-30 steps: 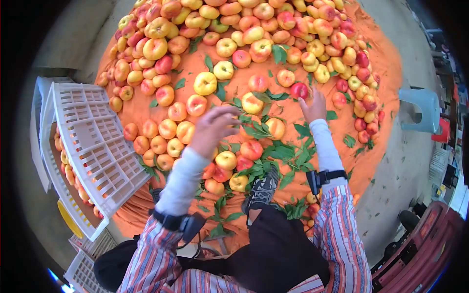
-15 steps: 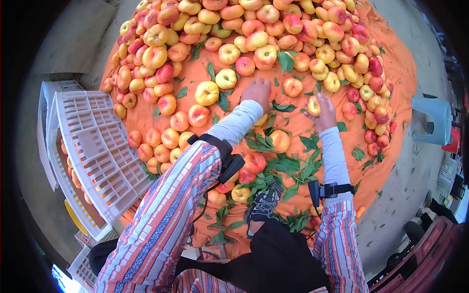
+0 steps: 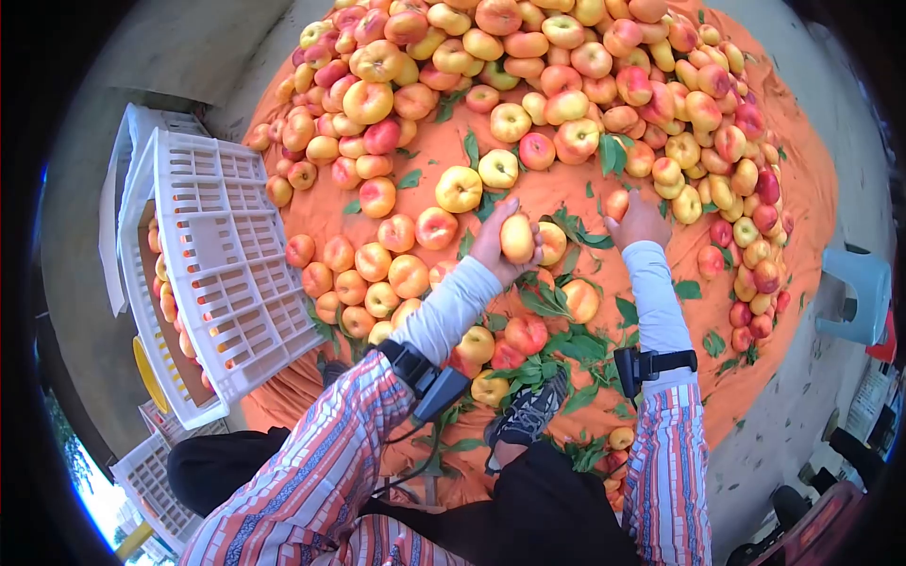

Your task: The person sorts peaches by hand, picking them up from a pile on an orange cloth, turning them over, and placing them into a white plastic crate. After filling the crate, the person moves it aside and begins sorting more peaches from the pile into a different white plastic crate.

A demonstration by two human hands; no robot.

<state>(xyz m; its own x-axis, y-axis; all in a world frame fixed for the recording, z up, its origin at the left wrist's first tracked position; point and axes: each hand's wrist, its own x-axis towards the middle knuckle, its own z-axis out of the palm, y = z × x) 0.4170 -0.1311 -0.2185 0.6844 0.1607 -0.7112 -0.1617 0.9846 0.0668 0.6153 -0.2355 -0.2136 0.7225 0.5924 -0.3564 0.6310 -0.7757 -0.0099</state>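
Striped shirt sleeves over white undersleeves, blk wrist devices w/ cable, dark trousers, grey sneaker.

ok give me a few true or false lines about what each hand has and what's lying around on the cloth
1. The left hand holds a yellow-orange peach. True.
2. The right hand is empty. False: its fingers are closed on a small reddish peach.
3. The fruit lies on a blue cloth. False: the cloth is orange.
4. Green leaves are scattered among the peaches near the hands. True.
5. The white plastic crate stands on the person's right. False: it is on the left, tilted over another crate with fruit in it.
6. A shoe rests on the cloth below the hands. True.
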